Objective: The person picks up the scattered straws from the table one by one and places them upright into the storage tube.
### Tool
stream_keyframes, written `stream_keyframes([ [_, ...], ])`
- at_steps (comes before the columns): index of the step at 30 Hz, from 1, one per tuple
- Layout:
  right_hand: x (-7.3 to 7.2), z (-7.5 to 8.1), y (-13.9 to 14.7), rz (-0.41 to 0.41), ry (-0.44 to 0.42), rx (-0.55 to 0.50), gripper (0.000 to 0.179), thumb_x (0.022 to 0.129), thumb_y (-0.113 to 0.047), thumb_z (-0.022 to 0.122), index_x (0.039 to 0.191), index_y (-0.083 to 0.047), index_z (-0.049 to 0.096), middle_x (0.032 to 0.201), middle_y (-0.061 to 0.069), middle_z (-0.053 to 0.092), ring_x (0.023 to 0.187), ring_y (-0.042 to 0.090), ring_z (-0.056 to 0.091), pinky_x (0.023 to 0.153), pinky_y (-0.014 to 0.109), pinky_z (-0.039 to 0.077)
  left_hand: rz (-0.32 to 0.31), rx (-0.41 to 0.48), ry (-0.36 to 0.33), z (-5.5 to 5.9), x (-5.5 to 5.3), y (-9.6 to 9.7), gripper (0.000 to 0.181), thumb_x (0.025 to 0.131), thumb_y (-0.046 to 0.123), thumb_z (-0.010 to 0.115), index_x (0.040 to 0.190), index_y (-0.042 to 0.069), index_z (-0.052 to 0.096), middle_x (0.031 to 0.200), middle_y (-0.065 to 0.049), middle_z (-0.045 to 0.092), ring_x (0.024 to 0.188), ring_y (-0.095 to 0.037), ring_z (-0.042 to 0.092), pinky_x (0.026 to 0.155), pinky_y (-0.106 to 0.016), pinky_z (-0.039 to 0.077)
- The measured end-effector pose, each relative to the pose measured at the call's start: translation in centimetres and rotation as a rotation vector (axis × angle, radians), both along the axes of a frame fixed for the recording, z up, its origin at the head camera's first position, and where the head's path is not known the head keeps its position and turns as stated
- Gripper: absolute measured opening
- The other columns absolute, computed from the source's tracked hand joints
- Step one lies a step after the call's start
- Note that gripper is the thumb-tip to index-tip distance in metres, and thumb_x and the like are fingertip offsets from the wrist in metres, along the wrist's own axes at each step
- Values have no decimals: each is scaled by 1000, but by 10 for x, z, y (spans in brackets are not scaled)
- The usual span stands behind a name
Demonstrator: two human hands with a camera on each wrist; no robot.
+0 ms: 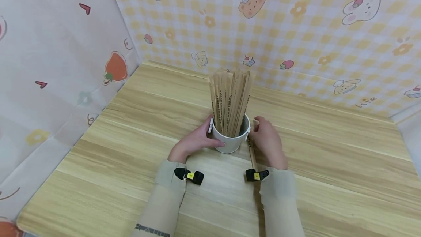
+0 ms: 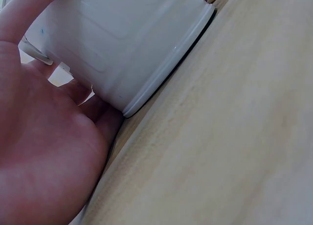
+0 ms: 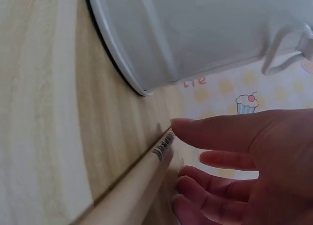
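Note:
A small white metal bucket (image 1: 229,144) stands upright on the table, holding a bunch of wrapped chopsticks (image 1: 227,105) in brown paper sleeves with black print. My left hand (image 1: 198,140) grips the bucket's left side, thumb across the front and fingers round behind; the left wrist view shows its palm close to the wall. To the right of the bucket, one loose wrapped chopstick packet (image 3: 134,186) lies on the table. Over its far end hovers my right hand (image 1: 268,140), fingers loosely bent. Its thumb tip meets or nearly meets the packet; contact is hard to tell.
The wooden table (image 1: 329,178) reaches out on both sides of the bucket. Behind it rises a yellow checked cloth backdrop (image 1: 296,39) with cartoon prints, and a pale printed sheet (image 1: 59,46) hangs at the left. Each wrist wears a small black camera.

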State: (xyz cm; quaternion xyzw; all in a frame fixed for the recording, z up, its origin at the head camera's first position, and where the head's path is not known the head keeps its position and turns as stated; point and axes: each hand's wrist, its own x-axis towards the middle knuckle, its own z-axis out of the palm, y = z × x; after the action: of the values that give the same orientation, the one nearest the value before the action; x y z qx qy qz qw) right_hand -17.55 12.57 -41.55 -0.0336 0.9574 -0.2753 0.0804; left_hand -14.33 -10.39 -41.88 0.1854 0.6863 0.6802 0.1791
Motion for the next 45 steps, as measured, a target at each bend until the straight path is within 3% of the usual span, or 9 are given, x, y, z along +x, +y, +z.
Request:
stream_keyframes([
  [6, 2, 0, -4, 5, 3, 18, 47, 79, -14, 57, 123, 0, 46, 87, 9, 59, 72, 22, 53, 60, 32, 42, 5, 0, -1, -2, -1, -1, 104, 68, 3, 74, 143, 26, 6, 137, -9, 31, 120, -25, 35, 101, -38, 26],
  [15, 3, 3, -6, -20, -1, 27, 23, 77, -14, 56, 96, -2, 61, 83, 8, 61, 72, 22, 55, 62, 34, 44, 25, -15, 4, -24, -9, -2, 108, 64, 14, 79, 140, 37, 7, 135, -3, 34, 119, -22, 38, 99, -37, 30],
  [21, 4, 4, -6, -16, -6, 49, 12, 75, -17, 54, 68, -8, 59, 59, 2, 51, 57, 19, 48, 49, 28, 37, 26, -5, 19, -25, -10, -2, 108, 64, 16, 80, 140, 40, 7, 137, -1, 33, 120, -21, 37, 99, -38, 29],
  [27, 5, 5, -5, -9, -36, 62, 17, 74, -21, 51, 61, -11, 55, 57, 0, 50, 57, 18, 47, 48, 27, 35, 30, 7, 11, -22, -9, -2, 108, 65, 8, 78, 140, 38, 7, 139, -1, 29, 122, -21, 35, 101, -38, 26],
  [33, 3, 7, -4, -20, -71, 18, 17, 78, -22, 52, 68, -9, 55, 61, 2, 54, 57, 17, 50, 50, 27, 37, 15, 14, -9, -2, -1, -1, 106, 66, 4, 75, 142, 32, 6, 139, -6, 29, 121, -24, 35, 101, -38, 27],
  [38, 2, 10, 1, -54, -73, -39, 19, 81, -23, 53, 88, -6, 57, 77, 6, 58, 65, 19, 52, 54, 28, 41, 9, 12, -12, 0, -1, -1, 107, 66, 4, 75, 142, 32, 6, 138, -6, 31, 120, -24, 36, 100, -37, 28],
  [45, 4, 23, 6, -96, 25, -118, 25, 81, -22, 51, 98, -4, 55, 86, 8, 57, 70, 21, 52, 56, 28, 43, -1, 12, -8, 0, 0, 0, 107, 67, 3, 75, 143, 30, 5, 140, -6, 28, 122, -25, 34, 101, -39, 27],
])
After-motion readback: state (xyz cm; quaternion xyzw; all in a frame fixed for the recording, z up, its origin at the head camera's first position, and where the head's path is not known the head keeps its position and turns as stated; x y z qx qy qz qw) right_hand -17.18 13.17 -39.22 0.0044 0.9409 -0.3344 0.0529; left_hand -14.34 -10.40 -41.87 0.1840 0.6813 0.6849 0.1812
